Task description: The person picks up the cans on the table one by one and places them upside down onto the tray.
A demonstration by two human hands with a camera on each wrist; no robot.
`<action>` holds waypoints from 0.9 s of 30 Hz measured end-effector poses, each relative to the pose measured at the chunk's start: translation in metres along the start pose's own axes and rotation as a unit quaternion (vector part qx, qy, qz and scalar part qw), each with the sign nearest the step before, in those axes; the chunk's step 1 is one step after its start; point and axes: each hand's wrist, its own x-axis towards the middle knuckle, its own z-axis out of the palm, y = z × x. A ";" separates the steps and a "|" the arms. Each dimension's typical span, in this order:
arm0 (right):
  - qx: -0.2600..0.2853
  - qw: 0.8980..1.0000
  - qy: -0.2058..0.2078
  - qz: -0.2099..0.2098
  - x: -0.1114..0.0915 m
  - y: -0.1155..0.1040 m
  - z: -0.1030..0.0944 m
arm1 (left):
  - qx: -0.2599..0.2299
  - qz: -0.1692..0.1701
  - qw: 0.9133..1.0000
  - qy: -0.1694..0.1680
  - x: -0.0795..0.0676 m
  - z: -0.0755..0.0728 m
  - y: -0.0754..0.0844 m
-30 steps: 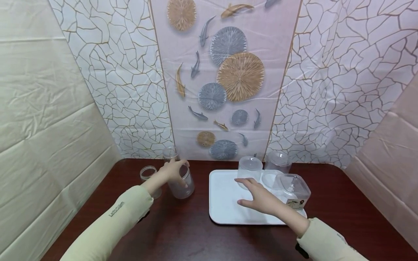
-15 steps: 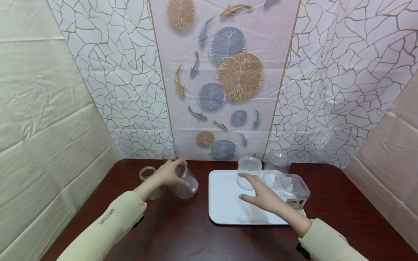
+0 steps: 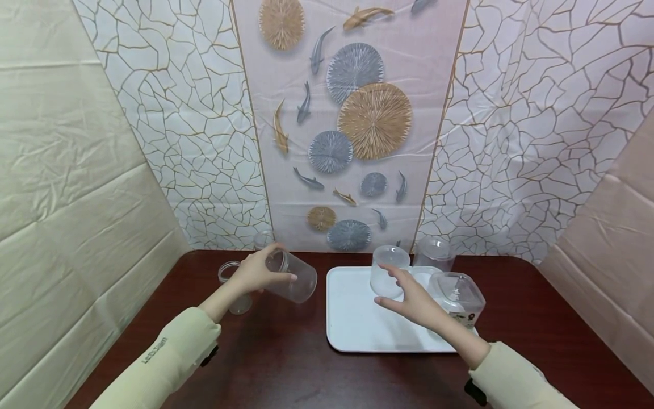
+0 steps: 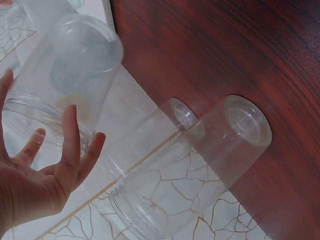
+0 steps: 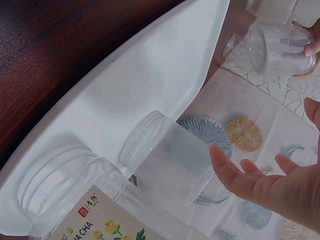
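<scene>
My left hand [image 3: 254, 274] grips a clear plastic jar [image 3: 298, 278] around its threaded mouth. The jar is tilted above the table, its base pointing right. In the left wrist view, fingers and thumb wrap the rim of that same jar [image 4: 75, 65]. My right hand [image 3: 409, 301] is held over the white tray [image 3: 352, 332], fingers apart, with nothing in them. Closest to it is a clear round jar [image 3: 385, 279] standing mouth down on the tray. A squarish clear jar with a printed label [image 3: 457, 295] also stands mouth down there, partly behind the right hand.
Two more clear jars stand upright on the dark red table [image 3: 286, 363] at left: a slim jar [image 3: 240, 304] beside the left wrist, and another jar [image 3: 263, 240] behind the hand. At the tray's far right is a tall clear jar [image 3: 434, 253]. Patterned cloth hangs behind.
My left hand has lifted the jar and tipped it from nearly upright to strongly tilted, its base swinging right and up. My right hand has shifted slightly, staying over the tray.
</scene>
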 end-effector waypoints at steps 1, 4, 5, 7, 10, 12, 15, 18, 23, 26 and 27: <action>0.004 1.000 0.003 0.004 0.000 0.000 -0.001 | -0.010 0.001 1.000 0.004 0.000 0.000 0.000; 0.019 1.000 0.010 0.016 0.001 0.000 -0.002 | -0.051 0.004 0.999 0.010 0.000 -0.001 0.000; 0.026 0.999 0.013 0.020 0.002 0.001 -0.002 | -0.064 0.004 0.998 0.009 -0.001 -0.002 0.000; 0.043 0.998 0.017 0.030 0.003 0.002 -0.003 | -0.088 0.009 0.996 0.010 -0.001 -0.001 0.000; 0.077 0.996 0.020 0.045 0.005 0.003 -0.004 | -0.127 0.012 0.992 0.014 -0.003 0.000 0.003; 0.096 0.994 0.019 0.050 0.005 0.003 -0.006 | -0.147 0.014 0.989 0.016 -0.004 0.001 0.005; 0.115 0.992 0.017 0.055 0.004 0.002 -0.007 | -0.168 0.017 0.985 0.020 -0.007 0.003 0.009; 0.121 0.991 0.015 0.063 0.003 0.000 -0.009 | -0.177 0.019 0.984 0.020 -0.009 0.004 0.013; 0.148 0.985 0.006 0.088 0.003 -0.002 -0.012 | -0.206 0.026 0.978 0.023 -0.012 0.007 0.017; 0.183 0.977 -0.008 0.108 0.002 -0.002 -0.011 | -0.229 0.031 0.973 0.019 -0.014 0.010 0.019; 0.195 0.974 -0.013 0.114 0.001 -0.003 -0.011 | -0.237 0.031 0.971 0.016 -0.015 0.011 0.020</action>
